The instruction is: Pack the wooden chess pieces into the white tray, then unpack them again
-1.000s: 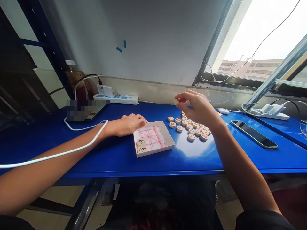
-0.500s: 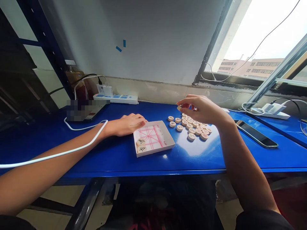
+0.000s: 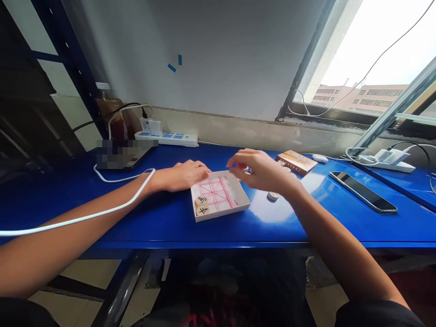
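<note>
A shallow white box [image 3: 238,207] with a red grid printed inside lies on the blue table [image 3: 163,227]. Two round wooden chess pieces [image 3: 202,205] sit in its near left corner. My left hand [image 3: 184,175] rests flat on the table, fingertips against the box's far left corner. Over the box's far right corner hovers my right hand [image 3: 260,172], its fingers pinched on a small wooden chess piece that barely shows. The pile of loose pieces is mostly hidden behind this hand; one piece [image 3: 273,195] shows beside the wrist.
A printed box lid [image 3: 295,162] lies behind the pieces. A phone [image 3: 363,190] lies to the right. A power strip [image 3: 166,137] lies by the wall, and a charger [image 3: 388,159] by the window. A white cable [image 3: 85,218] crosses my left forearm.
My right hand has come down from above the pile and moved left to the box with the piece in its fingers. The left hand has stayed put.
</note>
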Tool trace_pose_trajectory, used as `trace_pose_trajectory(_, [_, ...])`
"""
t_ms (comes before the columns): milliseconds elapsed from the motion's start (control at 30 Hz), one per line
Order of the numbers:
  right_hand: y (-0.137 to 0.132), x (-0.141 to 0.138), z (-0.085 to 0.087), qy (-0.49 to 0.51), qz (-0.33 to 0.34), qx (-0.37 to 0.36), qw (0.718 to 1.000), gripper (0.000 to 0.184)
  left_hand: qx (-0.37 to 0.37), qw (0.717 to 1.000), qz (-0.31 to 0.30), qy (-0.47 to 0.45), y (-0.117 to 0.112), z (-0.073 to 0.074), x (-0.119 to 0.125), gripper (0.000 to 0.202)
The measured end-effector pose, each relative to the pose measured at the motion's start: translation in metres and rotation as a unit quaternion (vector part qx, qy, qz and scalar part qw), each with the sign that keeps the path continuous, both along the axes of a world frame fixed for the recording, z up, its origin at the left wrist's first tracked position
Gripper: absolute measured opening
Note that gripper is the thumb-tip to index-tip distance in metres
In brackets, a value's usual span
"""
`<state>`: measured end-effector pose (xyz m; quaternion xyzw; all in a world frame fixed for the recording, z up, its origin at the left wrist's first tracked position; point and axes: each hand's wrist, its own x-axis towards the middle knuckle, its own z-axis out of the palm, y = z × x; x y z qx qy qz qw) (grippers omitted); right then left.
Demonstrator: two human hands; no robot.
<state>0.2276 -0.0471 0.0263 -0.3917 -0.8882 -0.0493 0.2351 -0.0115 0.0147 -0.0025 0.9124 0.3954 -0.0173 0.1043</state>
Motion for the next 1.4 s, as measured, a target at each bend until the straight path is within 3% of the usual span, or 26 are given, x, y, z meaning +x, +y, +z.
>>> trace_pose_trajectory(200, [-0.003, -0.04, -0.026, -0.083, 0.124, -0.061, 0.987, 0.024, -0.003, 1.0, -0.02, -0.015, 0.005, -0.005, -0.004, 0.055])
trace_pose_trajectory(367, [-0.002, -0.042, -0.028, -0.086, 0.19, -0.105, 0.972, 0.036, -0.003, 0.999, -0.025, -0.024, 0.005, -0.006, -0.004, 0.054])
trace_pose_trajectory(500, [-0.002, -0.046, -0.029, -0.065, 0.202, -0.084, 0.974, 0.025, -0.004, 1.0, -0.02, -0.016, 0.002, -0.003, -0.003, 0.052])
trace_pose_trajectory(667, [-0.001, -0.033, -0.015, -0.027, 0.171, -0.027, 0.985, 0.017, -0.003, 1.0, -0.022, -0.004, 0.001, -0.001, -0.001, 0.053])
trace_pose_trajectory(867, [-0.002, 0.017, 0.016, 0.05, 0.058, 0.047, 0.996, 0.012, -0.01, 1.0, 0.001, 0.009, -0.003, 0.002, 0.0, 0.058])
trace_pose_trajectory(1100, [-0.01, 0.045, 0.034, 0.004, -0.037, -0.007, 0.999, 0.022, -0.006, 1.0, 0.006, 0.016, -0.004, 0.005, 0.002, 0.059])
trace_pose_trajectory(1267, [-0.008, 0.052, 0.026, -0.105, -0.153, -0.139, 0.973, 0.048, 0.005, 1.0, -0.013, 0.017, -0.004, 0.004, 0.001, 0.06])
trace_pose_trajectory(1400, [-0.003, 0.032, 0.015, -0.106, -0.143, -0.121, 0.976, 0.033, 0.001, 1.0, 0.002, 0.015, -0.002, 0.002, 0.001, 0.058])
